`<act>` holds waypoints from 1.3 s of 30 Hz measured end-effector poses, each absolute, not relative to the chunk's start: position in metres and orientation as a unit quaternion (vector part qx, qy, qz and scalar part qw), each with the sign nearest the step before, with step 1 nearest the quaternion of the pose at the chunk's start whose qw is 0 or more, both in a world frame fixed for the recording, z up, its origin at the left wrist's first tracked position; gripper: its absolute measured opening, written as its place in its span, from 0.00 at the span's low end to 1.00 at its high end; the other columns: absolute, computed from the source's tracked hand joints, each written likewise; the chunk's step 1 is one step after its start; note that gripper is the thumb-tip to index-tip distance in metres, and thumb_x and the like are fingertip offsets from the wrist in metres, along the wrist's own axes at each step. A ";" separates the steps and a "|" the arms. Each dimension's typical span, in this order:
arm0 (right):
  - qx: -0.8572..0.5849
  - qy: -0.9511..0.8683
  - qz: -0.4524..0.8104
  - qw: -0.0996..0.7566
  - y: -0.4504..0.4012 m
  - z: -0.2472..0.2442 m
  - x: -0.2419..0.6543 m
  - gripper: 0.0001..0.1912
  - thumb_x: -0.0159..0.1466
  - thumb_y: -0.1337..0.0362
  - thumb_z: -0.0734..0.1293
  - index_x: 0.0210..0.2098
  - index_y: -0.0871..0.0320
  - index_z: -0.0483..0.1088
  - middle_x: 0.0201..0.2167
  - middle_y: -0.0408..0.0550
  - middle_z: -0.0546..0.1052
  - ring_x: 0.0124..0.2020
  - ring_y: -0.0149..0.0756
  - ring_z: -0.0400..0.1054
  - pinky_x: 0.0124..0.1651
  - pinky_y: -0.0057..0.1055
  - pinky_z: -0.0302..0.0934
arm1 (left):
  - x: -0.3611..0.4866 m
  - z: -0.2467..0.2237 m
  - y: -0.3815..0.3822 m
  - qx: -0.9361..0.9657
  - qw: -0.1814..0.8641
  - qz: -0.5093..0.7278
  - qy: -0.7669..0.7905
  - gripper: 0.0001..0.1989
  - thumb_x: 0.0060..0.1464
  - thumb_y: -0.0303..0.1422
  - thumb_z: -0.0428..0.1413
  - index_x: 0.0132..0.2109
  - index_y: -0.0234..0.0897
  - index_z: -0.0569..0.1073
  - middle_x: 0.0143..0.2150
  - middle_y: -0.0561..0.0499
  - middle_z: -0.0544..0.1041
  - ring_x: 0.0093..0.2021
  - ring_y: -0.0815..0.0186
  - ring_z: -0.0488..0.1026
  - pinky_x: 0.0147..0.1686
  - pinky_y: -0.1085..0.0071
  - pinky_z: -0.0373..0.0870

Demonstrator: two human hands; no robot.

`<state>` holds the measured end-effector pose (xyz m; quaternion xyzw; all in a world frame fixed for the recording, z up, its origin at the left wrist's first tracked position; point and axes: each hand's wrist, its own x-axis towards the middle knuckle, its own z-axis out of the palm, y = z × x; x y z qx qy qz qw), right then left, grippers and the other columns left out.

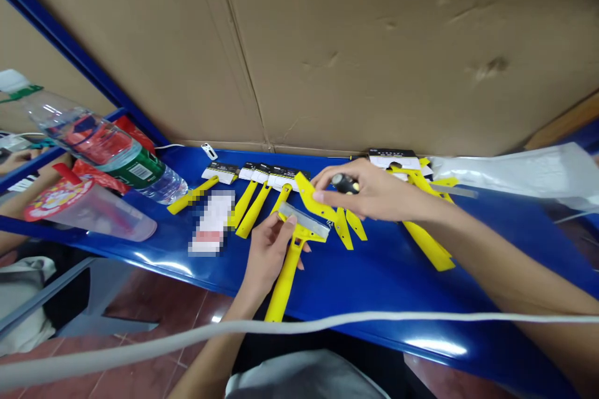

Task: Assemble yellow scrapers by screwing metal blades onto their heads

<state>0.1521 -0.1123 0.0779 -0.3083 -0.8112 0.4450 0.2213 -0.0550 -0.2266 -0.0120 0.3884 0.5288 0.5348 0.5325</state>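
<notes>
My left hand [271, 246] is wrapped round the head of a yellow scraper [284, 277], whose handle points down toward me. A grey metal blade [306, 221] lies across that head. Just above it, my right hand [358, 190] pinches a flat yellow plate [306, 193] between thumb and fingers. A dark screwdriver handle [345, 184] also rests within the right hand. Two loose yellow plates [344, 229] lie on the blue table right of the scraper head.
Carded yellow scrapers [255, 209] lie behind my left hand, with more [428, 243] under my right forearm. A water bottle [135, 168] and a cup [107, 212] stand left. A white cable [187, 343] crosses in front. Another person's arm shows at far left.
</notes>
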 end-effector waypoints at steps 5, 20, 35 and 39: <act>-0.339 -0.814 0.453 0.132 -0.113 0.067 0.140 0.12 0.67 0.53 0.74 0.37 0.56 0.81 0.24 0.40 0.76 0.17 0.30 0.69 0.23 0.29 0.60 | -0.054 -0.005 -0.217 0.430 0.522 0.533 0.509 0.22 0.64 0.51 0.64 0.51 0.35 0.78 0.38 0.45 0.85 0.31 0.59 0.83 0.20 0.70 0.79; -0.374 -0.793 0.436 0.204 -0.100 0.050 0.136 0.10 0.59 0.57 0.79 0.32 0.57 0.79 0.31 0.43 0.80 0.24 0.28 0.66 0.28 0.30 0.60 | -0.060 -0.012 -0.208 0.438 0.564 0.494 0.496 0.21 0.65 0.48 0.64 0.52 0.35 0.82 0.42 0.44 0.86 0.32 0.65 0.81 0.35 0.71 0.76; -0.330 -0.760 0.513 0.223 -0.097 0.045 0.135 0.15 0.57 0.53 0.81 0.32 0.56 0.76 0.28 0.39 0.75 0.27 0.29 0.62 0.33 0.32 0.57 | -0.057 -0.006 -0.210 0.446 0.530 0.516 0.504 0.17 0.60 0.45 0.68 0.47 0.35 0.84 0.43 0.44 0.85 0.39 0.58 0.84 0.35 0.68 0.82; -0.337 -0.771 0.489 0.230 -0.098 0.043 0.133 0.15 0.57 0.54 0.81 0.32 0.56 0.76 0.30 0.41 0.78 0.31 0.33 0.67 0.35 0.32 0.58 | -0.055 -0.003 -0.211 0.440 0.535 0.519 0.501 0.17 0.59 0.43 0.69 0.46 0.34 0.84 0.41 0.45 0.84 0.38 0.60 0.83 0.35 0.68 0.82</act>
